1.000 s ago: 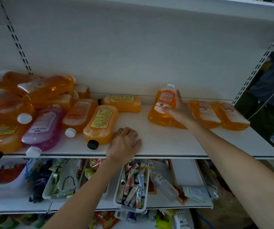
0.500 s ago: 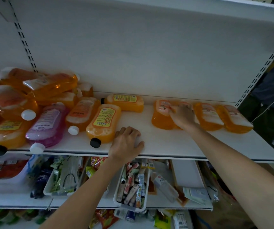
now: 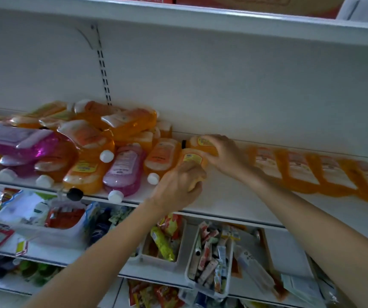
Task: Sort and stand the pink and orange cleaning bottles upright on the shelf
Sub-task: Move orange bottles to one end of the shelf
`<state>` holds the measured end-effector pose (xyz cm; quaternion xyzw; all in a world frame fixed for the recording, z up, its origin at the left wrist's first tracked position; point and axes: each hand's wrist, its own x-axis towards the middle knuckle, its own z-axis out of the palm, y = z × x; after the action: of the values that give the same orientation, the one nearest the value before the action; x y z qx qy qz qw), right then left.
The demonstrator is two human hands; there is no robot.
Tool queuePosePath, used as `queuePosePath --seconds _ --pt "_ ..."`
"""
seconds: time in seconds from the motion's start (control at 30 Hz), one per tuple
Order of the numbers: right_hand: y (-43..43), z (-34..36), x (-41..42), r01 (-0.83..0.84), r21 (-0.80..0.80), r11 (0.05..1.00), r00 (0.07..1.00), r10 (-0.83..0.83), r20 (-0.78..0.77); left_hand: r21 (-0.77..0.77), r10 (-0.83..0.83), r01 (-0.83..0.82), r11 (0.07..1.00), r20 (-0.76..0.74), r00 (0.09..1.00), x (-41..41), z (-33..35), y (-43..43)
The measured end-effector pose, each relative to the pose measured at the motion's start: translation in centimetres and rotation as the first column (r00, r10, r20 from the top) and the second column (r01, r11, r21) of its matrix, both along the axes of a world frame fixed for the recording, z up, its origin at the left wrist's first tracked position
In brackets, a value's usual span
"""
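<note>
On the white shelf [image 3: 234,196] a jumble of orange bottles [image 3: 120,125] and pink bottles [image 3: 123,172] lies on its side at the left. My left hand [image 3: 178,185] grips the lower end of an orange bottle with a yellow label [image 3: 191,157] that lies flat. My right hand [image 3: 225,152] curls over another yellow-labelled orange bottle with a black cap [image 3: 201,142] lying crosswise at the back wall. To the right, several orange bottles [image 3: 301,174] lie flat in a row. A large pink bottle [image 3: 18,143] lies at the far left.
The shelf's back wall and a slotted upright [image 3: 104,70] stand behind the bottles. Another shelf [image 3: 178,21] hangs close overhead. Below, trays of small packets [image 3: 212,256] and snack bags [image 3: 63,216] fill the lower shelves.
My right hand left the flat orange bottles at the right and moved left onto the black-capped bottle at the back. My left hand moved up from the shelf edge onto the yellow-labelled bottle. The view shifted left.
</note>
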<state>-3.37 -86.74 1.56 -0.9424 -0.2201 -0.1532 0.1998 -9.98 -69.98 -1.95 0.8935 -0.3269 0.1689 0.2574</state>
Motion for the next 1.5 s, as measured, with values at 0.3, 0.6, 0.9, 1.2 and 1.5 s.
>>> queuePosePath --seconds 0.3,0.6,0.9,1.2,1.5 --pt "11.1 -3.0 1.4 -0.259 -0.376 0.89 0.953 0.174 -0.247 0.07 0.378 -0.378 0.923 0.01 0.926 2.0 -0.9 12.8" --pt "10.6 -2.8 2.6 -0.298 -0.41 0.862 0.954 0.251 -0.166 0.073 0.33 -0.332 0.94 0.042 0.943 3.9 -1.5 12.6" --pt "9.0 3.0 -0.1 -0.021 0.592 0.806 0.952 0.197 -0.234 -0.083 0.359 -0.378 0.922 -0.176 0.916 4.5 -0.2 11.9" --pt "4.2 7.2 -3.6 0.151 0.888 0.434 0.861 0.383 -0.333 -0.635 -0.267 -0.04 0.771 -0.379 0.886 3.8 1.7 8.6" --pt "1.2 4.8 -4.5 0.276 0.843 0.462 0.933 -0.341 -0.118 -0.737 -0.416 -0.143 0.661 -0.518 0.748 2.4 1.9 0.2"
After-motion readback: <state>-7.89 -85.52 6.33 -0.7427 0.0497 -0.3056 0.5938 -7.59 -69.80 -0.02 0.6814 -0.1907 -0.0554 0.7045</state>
